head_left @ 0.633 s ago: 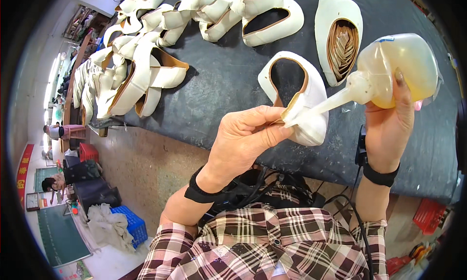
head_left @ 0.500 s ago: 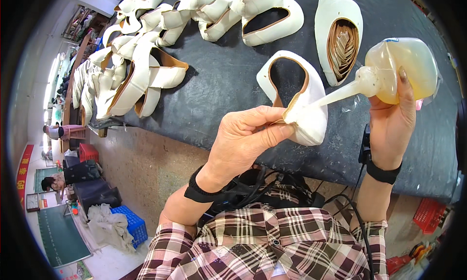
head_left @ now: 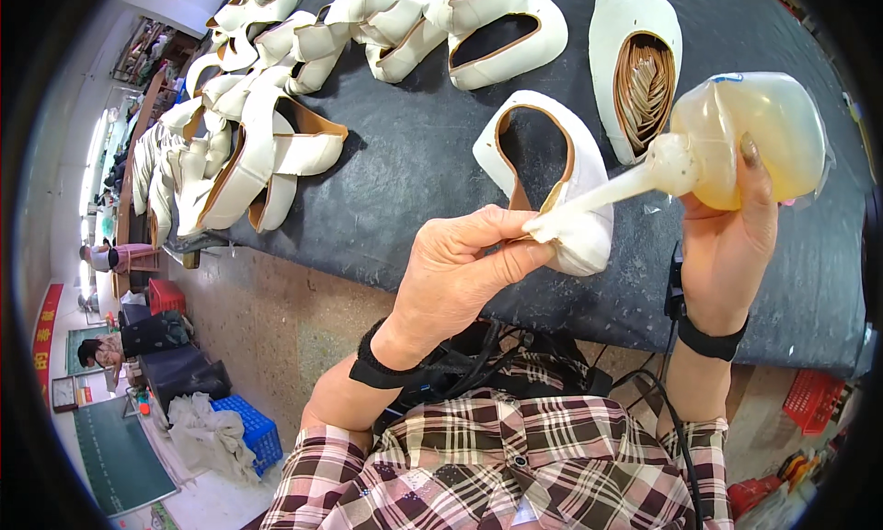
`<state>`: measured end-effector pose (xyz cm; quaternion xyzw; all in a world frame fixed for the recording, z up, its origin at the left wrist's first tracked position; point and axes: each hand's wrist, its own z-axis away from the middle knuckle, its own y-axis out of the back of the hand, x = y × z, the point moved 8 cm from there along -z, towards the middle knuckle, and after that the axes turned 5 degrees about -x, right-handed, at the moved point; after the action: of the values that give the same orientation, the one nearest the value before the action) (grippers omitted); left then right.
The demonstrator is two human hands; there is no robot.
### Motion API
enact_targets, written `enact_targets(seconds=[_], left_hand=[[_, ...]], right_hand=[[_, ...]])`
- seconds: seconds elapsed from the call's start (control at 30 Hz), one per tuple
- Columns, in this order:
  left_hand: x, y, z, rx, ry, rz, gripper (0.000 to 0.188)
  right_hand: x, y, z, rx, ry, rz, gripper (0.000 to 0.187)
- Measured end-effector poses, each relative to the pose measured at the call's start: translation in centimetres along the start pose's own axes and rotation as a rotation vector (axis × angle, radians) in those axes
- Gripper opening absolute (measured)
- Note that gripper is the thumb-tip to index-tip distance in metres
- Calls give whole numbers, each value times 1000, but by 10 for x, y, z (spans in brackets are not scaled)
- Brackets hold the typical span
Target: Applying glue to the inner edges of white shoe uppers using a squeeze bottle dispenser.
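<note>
Your left hand pinches the upper by its edge, thumb to finger, apparently steadying its body, just beyond the pinch, under the nozzle. Rightward, your right hand wraps the bottle, tipped nozzle-down, presumably so liquid feeds through.

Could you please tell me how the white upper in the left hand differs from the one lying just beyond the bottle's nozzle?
The held upper is pinched by the left hand, while the other upper lies untouched on the dark table. Dark table shows through the held upper's opening; the other upper's is filled with brown-edged layers. Both are white with brown inner edging.
</note>
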<state>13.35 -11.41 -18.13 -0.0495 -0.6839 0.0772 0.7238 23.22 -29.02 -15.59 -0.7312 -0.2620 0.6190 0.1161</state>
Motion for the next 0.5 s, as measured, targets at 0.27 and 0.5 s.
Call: enact_targets(seconds=[0.27,0.5], left_hand=[[-5,0,-4,-19,-1,-33,18],[-5,0,-13,-39,-20,-97,18]], right_hand=[[8,14,-5,29,-43,-59,37],[6,4,-10,-60,-62,-97,38]])
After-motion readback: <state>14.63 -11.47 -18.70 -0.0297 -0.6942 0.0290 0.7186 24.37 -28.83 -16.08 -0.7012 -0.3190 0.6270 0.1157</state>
